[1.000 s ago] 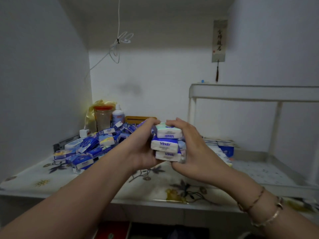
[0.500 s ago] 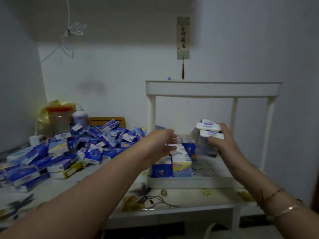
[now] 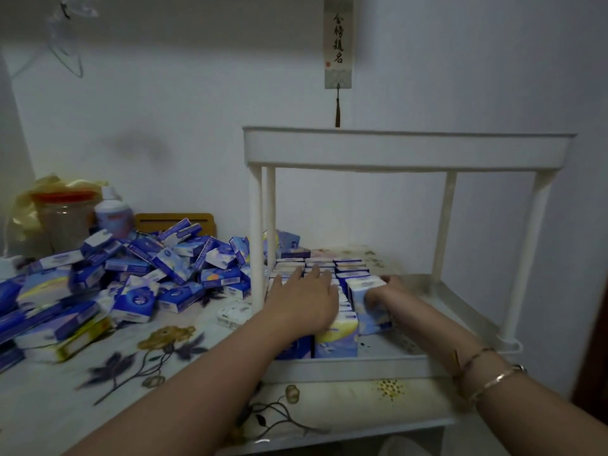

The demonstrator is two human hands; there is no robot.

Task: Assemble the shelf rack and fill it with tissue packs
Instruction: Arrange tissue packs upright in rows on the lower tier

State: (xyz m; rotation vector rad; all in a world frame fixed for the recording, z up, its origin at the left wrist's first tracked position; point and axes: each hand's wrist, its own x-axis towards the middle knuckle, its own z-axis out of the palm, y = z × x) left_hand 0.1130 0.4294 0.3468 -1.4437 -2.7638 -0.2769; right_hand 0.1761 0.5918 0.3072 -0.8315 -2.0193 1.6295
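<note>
A white two-tier shelf rack [image 3: 408, 149] stands on the table at the right. Its lower tray [image 3: 362, 368] holds rows of blue and white tissue packs [image 3: 335, 340] along its left half. My left hand [image 3: 304, 299] lies flat on top of those rows, fingers straight. My right hand [image 3: 383, 292] grips a small stack of tissue packs [image 3: 368, 304] and holds it upright in the tray against the right side of the rows. A big loose pile of tissue packs [image 3: 138, 274] lies on the table to the left of the rack.
The table [image 3: 98, 390] has a floral cover. A plastic jar [image 3: 64, 218] with an orange lid, a white bottle [image 3: 113, 215] and a wooden holder [image 3: 174, 222] stand behind the pile. A scroll [image 3: 338, 41] hangs on the wall above the rack.
Both hands carried the stack of packs right, from over the table into the rack's lower tray. My left hand let go and now lies on the rows; my right hand lowered the stack.
</note>
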